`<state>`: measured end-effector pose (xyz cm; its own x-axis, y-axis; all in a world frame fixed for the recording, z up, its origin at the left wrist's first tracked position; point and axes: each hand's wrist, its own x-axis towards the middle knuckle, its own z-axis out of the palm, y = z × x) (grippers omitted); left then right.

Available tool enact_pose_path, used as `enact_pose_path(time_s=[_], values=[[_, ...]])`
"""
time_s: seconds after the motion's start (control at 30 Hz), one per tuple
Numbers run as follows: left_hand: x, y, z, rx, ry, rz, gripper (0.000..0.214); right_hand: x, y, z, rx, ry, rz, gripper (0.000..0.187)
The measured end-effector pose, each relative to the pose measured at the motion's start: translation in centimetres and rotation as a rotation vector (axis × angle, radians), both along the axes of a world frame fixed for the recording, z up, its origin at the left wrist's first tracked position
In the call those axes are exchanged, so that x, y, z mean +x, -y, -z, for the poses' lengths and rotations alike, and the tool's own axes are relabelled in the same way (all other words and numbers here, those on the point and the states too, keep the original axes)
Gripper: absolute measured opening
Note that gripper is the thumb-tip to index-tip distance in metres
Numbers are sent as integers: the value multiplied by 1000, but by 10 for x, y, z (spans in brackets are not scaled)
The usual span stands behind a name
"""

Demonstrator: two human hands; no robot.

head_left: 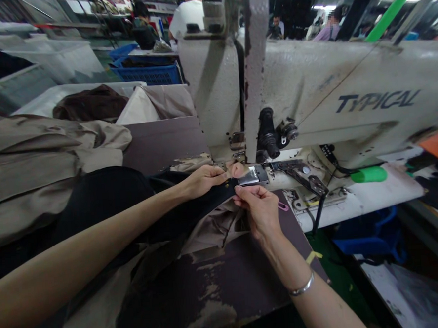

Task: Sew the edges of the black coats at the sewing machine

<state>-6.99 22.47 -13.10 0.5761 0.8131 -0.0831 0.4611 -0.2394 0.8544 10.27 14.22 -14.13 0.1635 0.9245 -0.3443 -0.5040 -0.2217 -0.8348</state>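
A dark navy garment [106,200] with a beige lining [211,226] stretches across the worktable up to the sewing machine [311,89]. My left hand [207,179] lies on the garment just left of the needle area, fingers closed on its upper edge. On the near side, my right hand [260,206] pinches the garment's edge between thumb and fingers. Both hands are close to the shiny metal plate [251,176] under the machine head. A small brass-coloured dot shows on the cloth between them. The needle tip is hard to make out.
Beige cloth [36,160] is heaped at the left, before a white bin [73,89] with brown fabric. A pink clip-like piece [283,206] lies right of my right hand. Blue crates [150,71] and several people are farther back. The table edge [309,247] runs at the right.
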Motion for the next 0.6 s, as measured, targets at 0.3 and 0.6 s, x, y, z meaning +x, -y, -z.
enact_pose_path(time_s=[0.3, 0.6], values=[[8, 12, -9, 195, -35, -126, 46, -5, -7, -4, 26, 38, 38, 40], [11, 11, -8, 270, -69, -131, 45, 36, 14, 1, 122, 438, -84, 34]])
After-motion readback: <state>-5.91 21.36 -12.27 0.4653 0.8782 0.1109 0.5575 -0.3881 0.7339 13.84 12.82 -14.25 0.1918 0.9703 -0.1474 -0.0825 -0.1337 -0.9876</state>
